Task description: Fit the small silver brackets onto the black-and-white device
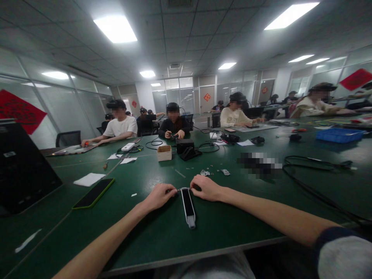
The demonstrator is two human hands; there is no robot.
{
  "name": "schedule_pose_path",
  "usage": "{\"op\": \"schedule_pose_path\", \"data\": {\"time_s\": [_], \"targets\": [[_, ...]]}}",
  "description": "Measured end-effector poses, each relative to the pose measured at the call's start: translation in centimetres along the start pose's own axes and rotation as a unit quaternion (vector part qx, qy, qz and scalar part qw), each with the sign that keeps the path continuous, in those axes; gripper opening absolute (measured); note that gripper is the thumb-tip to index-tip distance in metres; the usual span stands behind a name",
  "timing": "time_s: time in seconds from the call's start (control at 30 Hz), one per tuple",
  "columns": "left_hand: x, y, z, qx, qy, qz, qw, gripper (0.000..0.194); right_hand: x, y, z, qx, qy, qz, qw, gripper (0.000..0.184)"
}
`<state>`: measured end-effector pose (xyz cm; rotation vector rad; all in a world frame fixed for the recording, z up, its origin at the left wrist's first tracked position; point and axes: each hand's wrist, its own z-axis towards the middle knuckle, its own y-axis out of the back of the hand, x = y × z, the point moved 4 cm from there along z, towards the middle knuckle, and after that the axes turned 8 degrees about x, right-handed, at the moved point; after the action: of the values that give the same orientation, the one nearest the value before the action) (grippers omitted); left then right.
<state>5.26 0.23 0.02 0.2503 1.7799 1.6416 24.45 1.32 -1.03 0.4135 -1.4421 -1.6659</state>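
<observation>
A long, narrow device with a white frame and a black face [188, 205] lies on the green table, its grey rounded end pointing toward me. My left hand [161, 195] is closed in a pinch beside the far left corner of the device. At the opposite far corner, my right hand [206, 187] has its fingers curled together. Something small and thin shows between the two sets of fingertips, too small to name. Just beyond my right hand lie small metal-looking pieces [205, 173] and another silvery part [225, 172].
A phone in a green case [93, 193] and white paper [89, 179] lie to the left, near a black computer case [23, 166]. Ahead stand a small cardboard box [164, 153] and a black device [186, 148]. Black cables [302, 182] and a blue tray [339, 135] are right. Several people sit across.
</observation>
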Motion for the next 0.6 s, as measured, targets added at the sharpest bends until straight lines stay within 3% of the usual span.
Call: {"op": "schedule_pose_path", "data": {"time_s": [0.6], "targets": [[0.5, -1.3, 0.4, -0.046, -0.043, 0.066, 0.996, 0.027, 0.2, 0.3, 0.0, 0.007, 0.022, -0.027, 0.999, 0.014]]}}
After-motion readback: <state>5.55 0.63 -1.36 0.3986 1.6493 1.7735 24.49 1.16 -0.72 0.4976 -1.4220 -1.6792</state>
